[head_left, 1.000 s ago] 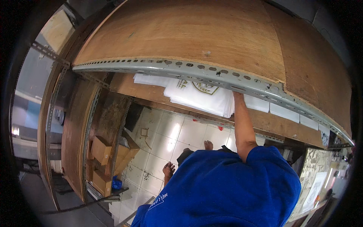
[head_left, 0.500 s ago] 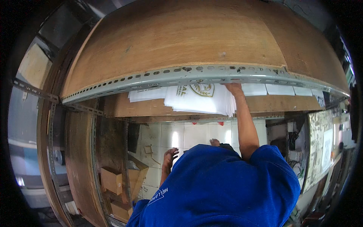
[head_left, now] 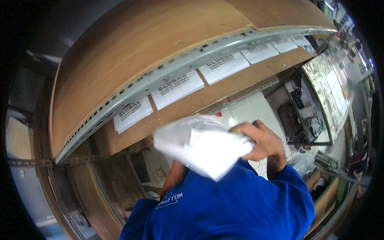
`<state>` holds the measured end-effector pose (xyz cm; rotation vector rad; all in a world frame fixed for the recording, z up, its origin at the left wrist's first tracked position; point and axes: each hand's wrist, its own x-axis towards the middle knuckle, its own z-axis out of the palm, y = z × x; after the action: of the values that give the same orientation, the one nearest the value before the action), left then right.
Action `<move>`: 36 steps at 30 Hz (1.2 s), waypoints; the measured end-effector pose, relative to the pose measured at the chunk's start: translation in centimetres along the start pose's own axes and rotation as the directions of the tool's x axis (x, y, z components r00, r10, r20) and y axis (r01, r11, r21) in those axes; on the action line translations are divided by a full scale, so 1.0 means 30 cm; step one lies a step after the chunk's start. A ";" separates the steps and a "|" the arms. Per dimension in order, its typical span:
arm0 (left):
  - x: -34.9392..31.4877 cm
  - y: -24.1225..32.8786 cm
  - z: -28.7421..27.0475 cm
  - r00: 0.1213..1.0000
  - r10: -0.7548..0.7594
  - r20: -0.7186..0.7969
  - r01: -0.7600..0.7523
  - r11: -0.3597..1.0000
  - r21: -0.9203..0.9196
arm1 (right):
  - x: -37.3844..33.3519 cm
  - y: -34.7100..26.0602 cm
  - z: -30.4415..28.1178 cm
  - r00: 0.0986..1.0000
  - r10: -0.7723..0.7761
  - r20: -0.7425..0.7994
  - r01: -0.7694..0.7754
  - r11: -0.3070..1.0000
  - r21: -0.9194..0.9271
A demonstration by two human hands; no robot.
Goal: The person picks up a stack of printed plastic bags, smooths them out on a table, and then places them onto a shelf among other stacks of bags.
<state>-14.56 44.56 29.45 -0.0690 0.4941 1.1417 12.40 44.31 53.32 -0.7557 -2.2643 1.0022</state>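
Observation:
In front of my chest, my right hand (head_left: 264, 142) grips a stack of thin white sheets (head_left: 212, 148) by its right end, fingers closed over the edge. The stack is tilted and blurred by motion; whether it is paper or plastic I cannot tell. My left forearm (head_left: 174, 178) rises toward the stack's near left side, and the left hand is hidden behind it. Beyond, on a wooden shelf (head_left: 216, 94), lie several white stacks with dark print, such as one stack (head_left: 178, 90) in the middle and another (head_left: 134, 114) at the left.
A perforated grey metal beam (head_left: 160, 66) edges the upper wooden board (head_left: 144, 40) above the stacks. At right stands a patterned panel (head_left: 324, 98) beside a dark rack (head_left: 306, 112). White floor tiles (head_left: 246, 110) show below. Metal uprights and boards line the left.
My right hand has come out from the shelf toward my chest with the stack of white sheets. My left forearm has moved up behind it. The view has turned.

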 end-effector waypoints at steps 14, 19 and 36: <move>0.368 -0.311 0.212 0.812 -0.579 0.078 0.442 0.696 0.566 | -0.525 -0.022 -0.333 0.980 0.182 -0.082 -0.183 0.983 0.004; 0.578 -0.553 0.265 0.678 -0.735 0.011 0.468 0.444 0.764 | -0.721 0.017 -0.466 0.938 0.263 -0.225 -0.269 0.963 0.003; 0.979 -1.333 0.882 0.434 -0.893 -0.121 0.596 0.183 0.782 | -1.442 0.134 -0.579 0.306 0.404 -0.862 -0.763 0.646 0.032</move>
<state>39.24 60.52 33.18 0.5830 0.4494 -0.1891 55.10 25.57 49.34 -1.9112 -1.2713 0.2519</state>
